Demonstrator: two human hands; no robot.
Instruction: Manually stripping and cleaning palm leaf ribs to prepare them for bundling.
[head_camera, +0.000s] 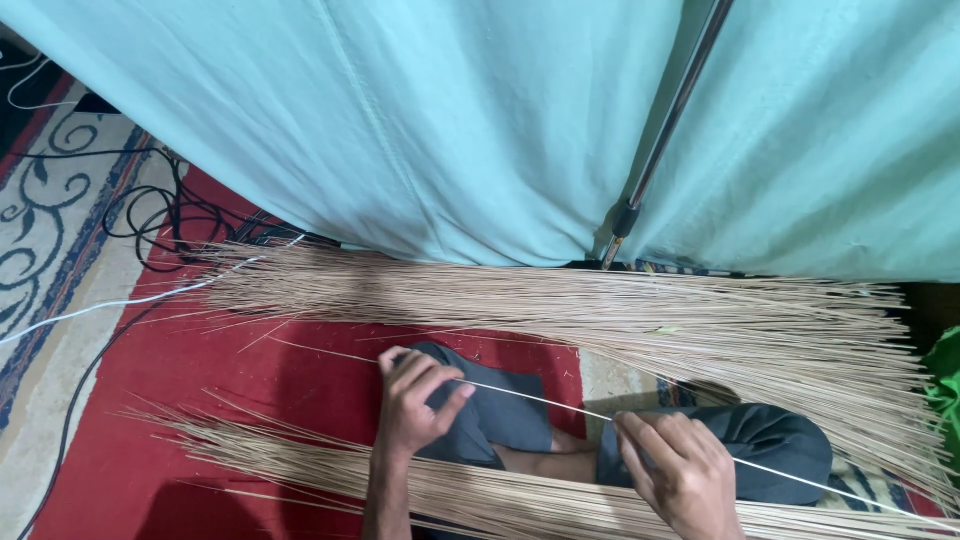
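A near bundle of thin sticks lies across the lap. A single thin stick is pinched at both ends, by the left hand and the right hand. The larger far pile suggests much remains unhandled. Room is bounded far by the teal curtain; red carpet lies open at left.

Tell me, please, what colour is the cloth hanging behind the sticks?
The cloth is pale mint green and plain, clearest in the head view.
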